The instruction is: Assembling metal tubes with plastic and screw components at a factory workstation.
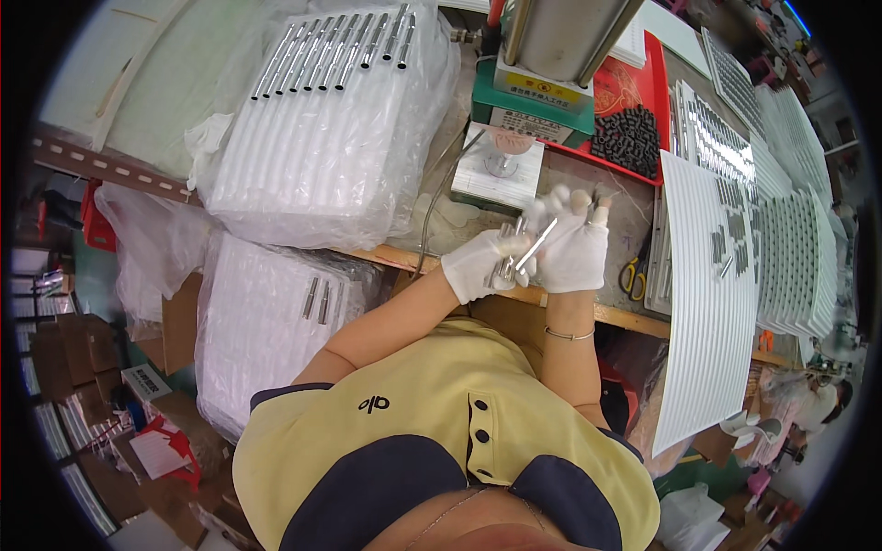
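Both my hands wear white gloves and meet over the workbench edge. My left hand grips a small bunch of short silver metal tubes. My right hand pinches one thin silver tube that slants across the bunch. A small green bench press with a steel column stands just beyond my hands, over a white base block.
White ribbed trays in clear plastic hold rows of silver tubes at left, and another stack sits lower. A red tray of small black parts is behind. Yellow-handled scissors lie right. White trays fan out on the right.
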Available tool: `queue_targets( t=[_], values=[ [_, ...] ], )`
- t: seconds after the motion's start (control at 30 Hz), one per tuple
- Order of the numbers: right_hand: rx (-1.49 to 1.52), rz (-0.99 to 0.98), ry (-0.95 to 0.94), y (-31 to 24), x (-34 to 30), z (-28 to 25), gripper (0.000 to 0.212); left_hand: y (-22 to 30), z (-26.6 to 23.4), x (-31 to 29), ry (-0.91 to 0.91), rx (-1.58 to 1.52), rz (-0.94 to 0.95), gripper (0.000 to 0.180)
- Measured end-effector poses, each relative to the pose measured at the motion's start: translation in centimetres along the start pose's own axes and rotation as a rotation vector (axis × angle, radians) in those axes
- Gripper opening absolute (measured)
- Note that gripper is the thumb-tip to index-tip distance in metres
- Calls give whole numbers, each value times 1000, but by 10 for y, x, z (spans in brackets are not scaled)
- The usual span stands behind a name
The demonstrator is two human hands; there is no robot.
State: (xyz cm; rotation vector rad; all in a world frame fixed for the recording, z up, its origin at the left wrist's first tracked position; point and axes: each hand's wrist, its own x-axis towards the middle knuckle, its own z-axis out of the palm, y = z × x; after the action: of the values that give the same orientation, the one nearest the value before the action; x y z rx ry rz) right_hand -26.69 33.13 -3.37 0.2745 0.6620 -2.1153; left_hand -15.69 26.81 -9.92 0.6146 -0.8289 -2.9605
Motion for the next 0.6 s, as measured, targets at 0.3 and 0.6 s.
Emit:
queue_targets(
  t=[0.3,0.6],
  values=[
    [-40,-102,-301,-27,25,-34,43,47,42,-59,235,1162,235,26],
    [-1670,-695,119,-89,95,-65,28,258,-54,-97,1016,1431,662,32]
  ],
)
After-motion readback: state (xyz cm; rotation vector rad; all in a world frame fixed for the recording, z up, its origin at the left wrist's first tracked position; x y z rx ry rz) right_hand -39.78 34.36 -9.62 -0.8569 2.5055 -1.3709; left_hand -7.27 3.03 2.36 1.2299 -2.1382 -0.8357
